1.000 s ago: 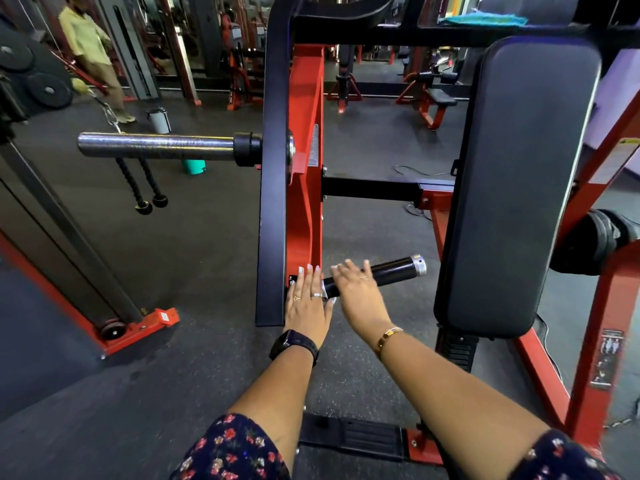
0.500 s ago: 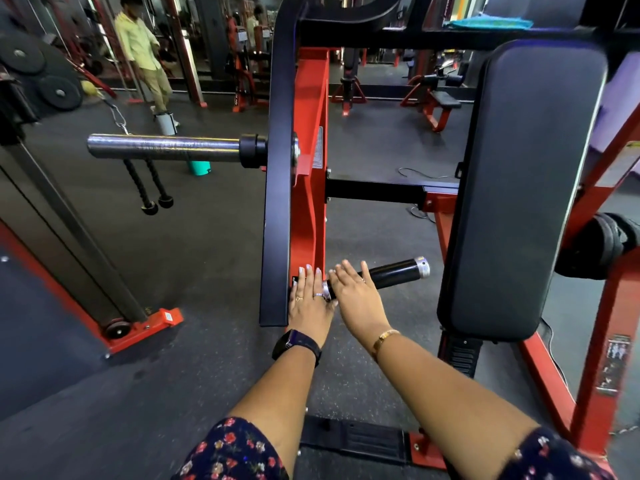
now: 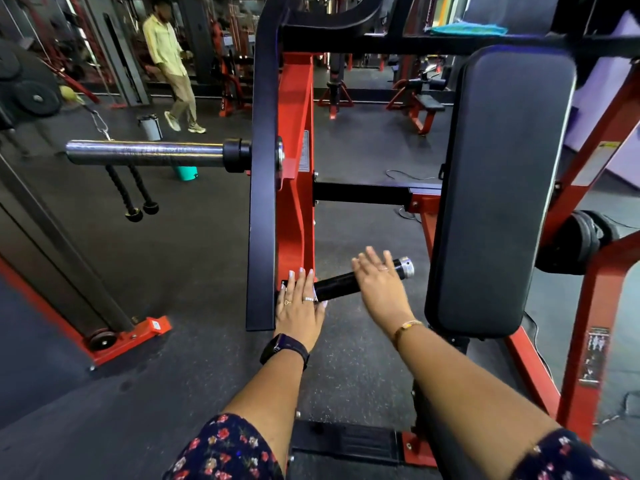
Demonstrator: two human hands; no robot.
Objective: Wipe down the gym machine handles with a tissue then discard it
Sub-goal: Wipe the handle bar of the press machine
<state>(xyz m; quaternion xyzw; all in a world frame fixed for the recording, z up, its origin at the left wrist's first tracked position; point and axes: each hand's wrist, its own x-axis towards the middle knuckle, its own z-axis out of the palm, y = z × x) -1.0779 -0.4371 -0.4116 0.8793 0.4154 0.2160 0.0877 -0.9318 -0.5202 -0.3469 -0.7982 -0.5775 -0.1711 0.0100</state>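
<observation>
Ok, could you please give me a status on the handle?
Left hand flat on handle base. Right hand open over its outer end. Tissue not clearly visible. Nothing in the way.

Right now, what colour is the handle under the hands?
The handle is black with a silver end cap; head view.

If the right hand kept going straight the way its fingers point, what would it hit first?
Probably nothing soon: the right hand sits over the handle, fingers pointing forward and slightly left over bare floor. The black crossbar is next in that line, though depth is unclear.
</observation>
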